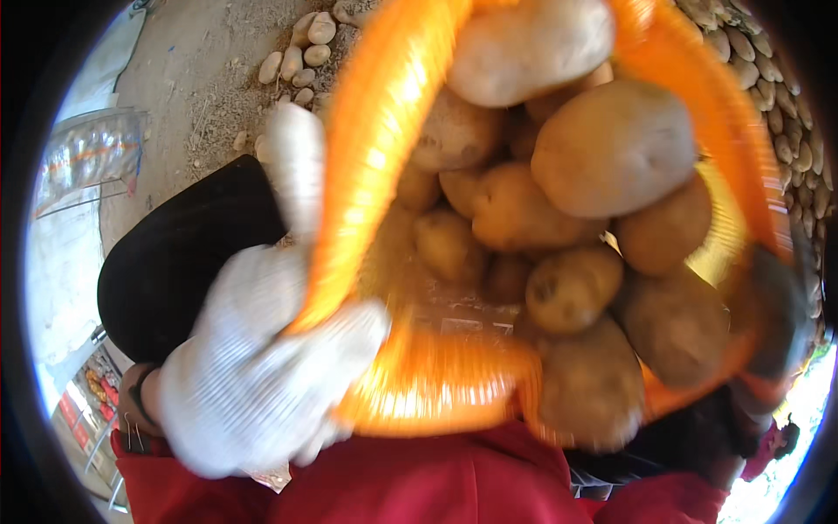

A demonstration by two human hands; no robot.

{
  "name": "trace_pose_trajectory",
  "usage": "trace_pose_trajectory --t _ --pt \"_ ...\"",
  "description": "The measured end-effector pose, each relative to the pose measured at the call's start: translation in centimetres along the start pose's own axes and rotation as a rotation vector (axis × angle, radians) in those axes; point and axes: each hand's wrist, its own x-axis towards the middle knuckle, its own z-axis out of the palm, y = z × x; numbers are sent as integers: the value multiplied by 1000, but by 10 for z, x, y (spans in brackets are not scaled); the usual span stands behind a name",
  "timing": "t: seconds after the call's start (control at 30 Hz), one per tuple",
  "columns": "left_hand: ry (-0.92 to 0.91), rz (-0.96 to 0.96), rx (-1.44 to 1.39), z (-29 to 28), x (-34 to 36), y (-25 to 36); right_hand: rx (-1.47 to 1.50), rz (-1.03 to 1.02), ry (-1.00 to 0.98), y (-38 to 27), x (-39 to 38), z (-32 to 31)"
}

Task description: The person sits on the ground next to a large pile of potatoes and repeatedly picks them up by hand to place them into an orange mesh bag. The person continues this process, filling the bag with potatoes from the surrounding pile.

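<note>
An orange mesh bag (436,380) gapes in front of me, its mouth spread wide. Several potatoes (572,288) fill it, some brown with soil. Two large ones, a pale potato (532,48) and a tan potato (615,148), are uppermost at the mouth. My left hand (253,367), in a white knitted glove, is closed on the bag's left rim, thumb over the edge and one finger stretched up along the outside. At the bag's right side is my right hand (777,314), in a dark covering; motion blur smears it and its fingers do not show clearly.
Loose potatoes (301,52) lie on the dirt floor (188,87) ahead. A large heap of potatoes (777,105) rises at the far right. To the left are a black rounded object (192,253) and a wrapped bundle (92,157) on a metal frame.
</note>
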Motion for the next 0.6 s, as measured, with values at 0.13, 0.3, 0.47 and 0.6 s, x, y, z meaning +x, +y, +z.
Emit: trace_pose_trajectory --t 0.13,0.3,0.47,0.6 --pt "106 13 -80 5 24 -18 517 338 -74 -2 20 17" --pt "140 108 -43 7 27 -26 411 145 -159 -5 32 24" --pt "133 530 406 -3 38 -31 610 355 -187 8 38 4" --pt "200 1225 990 -4 64 -19 586 457 -297 54 15 -92"
